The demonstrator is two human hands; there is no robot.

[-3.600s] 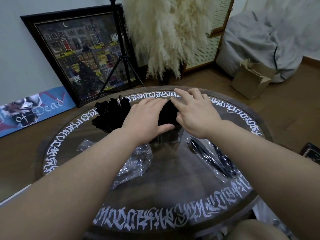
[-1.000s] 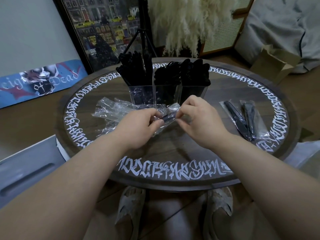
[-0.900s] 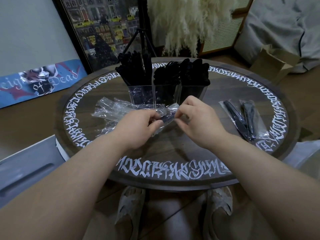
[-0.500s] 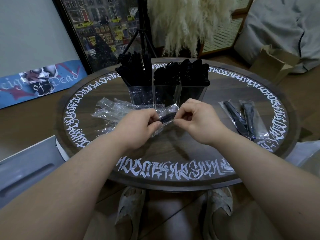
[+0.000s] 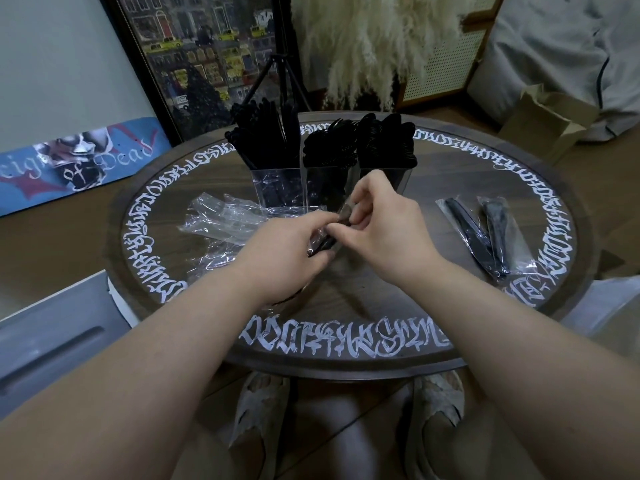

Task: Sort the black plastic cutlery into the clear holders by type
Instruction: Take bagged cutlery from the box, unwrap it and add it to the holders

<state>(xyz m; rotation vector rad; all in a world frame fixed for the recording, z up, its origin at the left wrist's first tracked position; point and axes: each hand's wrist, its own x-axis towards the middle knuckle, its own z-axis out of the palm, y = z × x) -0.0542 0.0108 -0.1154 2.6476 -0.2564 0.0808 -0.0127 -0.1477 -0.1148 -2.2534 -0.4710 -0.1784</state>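
STEP: unwrapping | LOCATION: wrapped cutlery piece (image 5: 323, 241) just in front of the clear holders (image 5: 329, 188) | FINGERS: my left hand (image 5: 289, 252) grips the piece; my right hand (image 5: 382, 225) pinches the wrapper end | HANDLING: light, stiff plastic; film likely slippery, so hold by the handle.

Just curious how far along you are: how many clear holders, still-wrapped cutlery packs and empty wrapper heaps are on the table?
Clear holders: 3, left, middle, right
Wrapped packs lying on the table: 2
Pack in the left hand and right hand: 1
Empty wrapper heap: 1
Total: 7
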